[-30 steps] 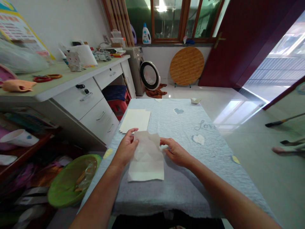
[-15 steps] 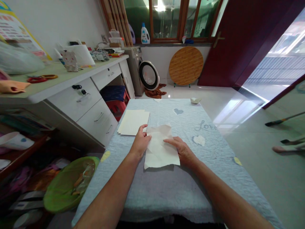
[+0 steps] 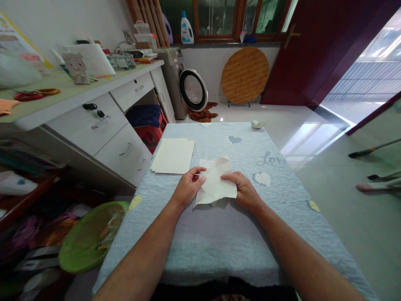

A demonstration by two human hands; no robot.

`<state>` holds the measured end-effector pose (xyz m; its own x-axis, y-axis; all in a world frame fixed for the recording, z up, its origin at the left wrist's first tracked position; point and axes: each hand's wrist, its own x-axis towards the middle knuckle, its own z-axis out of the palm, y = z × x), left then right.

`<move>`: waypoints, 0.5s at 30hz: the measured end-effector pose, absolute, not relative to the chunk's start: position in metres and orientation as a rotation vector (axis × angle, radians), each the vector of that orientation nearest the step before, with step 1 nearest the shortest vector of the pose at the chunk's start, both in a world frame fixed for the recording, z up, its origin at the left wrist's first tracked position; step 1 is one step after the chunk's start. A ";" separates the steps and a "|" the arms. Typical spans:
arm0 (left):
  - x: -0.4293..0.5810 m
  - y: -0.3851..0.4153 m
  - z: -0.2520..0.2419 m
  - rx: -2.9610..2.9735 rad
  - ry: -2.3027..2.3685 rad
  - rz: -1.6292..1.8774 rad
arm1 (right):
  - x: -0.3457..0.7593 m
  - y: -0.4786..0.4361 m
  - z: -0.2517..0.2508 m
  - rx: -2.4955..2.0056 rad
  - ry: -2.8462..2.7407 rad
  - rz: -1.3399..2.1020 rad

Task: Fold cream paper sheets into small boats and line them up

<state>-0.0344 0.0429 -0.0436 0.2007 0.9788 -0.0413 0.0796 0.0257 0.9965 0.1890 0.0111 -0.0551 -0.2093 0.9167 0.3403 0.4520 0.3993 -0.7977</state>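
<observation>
A crumpled sheet of cream paper [image 3: 216, 184] lies on the tabletop [image 3: 219, 246], between the hands and nearer the far side of the blue-grey quilted cloth than the near edge; its creases run across it, and its far corner is rumpled. The left hand [image 3: 188, 188] sits at the sheet's left edge, with the fingers [image 3: 198, 172] close together and slightly curled over the paper; no clear pinch shows, and I cannot tell whether the thumb passes beneath. The right hand [image 3: 246, 191] rests on the right part of the sheet, its fingers [image 3: 229, 177] lying flat, side by side, pressing down; they do not pinch. Just left of the far hand, a flat stack of cream paper [image 3: 173, 155] lies apart from the sheet; a small folded white paper [image 3: 257, 124] sits near the far edge. The cloth shows the word "Love" [image 3: 271, 159] in grey script, beside a white heart patch [image 3: 262, 179]; the label on the detergent bottle [image 3: 187, 31] on the windowsill is too small to read; a green plastic basin [image 3: 90, 236] sits just beyond the left edge.
</observation>
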 end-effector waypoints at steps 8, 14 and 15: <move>-0.036 0.041 -0.044 1.378 1.167 0.923 | 0.193 0.011 -0.056 -1.175 -1.794 0.705; -0.036 0.043 -0.047 1.391 1.227 0.964 | 0.194 0.011 -0.058 -1.177 -1.788 0.706; -0.037 0.043 -0.047 1.392 1.241 0.972 | 0.194 0.011 -0.058 -1.178 -1.795 0.705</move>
<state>-0.0365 0.0435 -0.0466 0.1530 0.9871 -0.0477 0.1907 0.0179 0.9815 0.1939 0.0109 -0.0580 -0.1911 0.9182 0.3469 0.4363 0.3960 -0.8079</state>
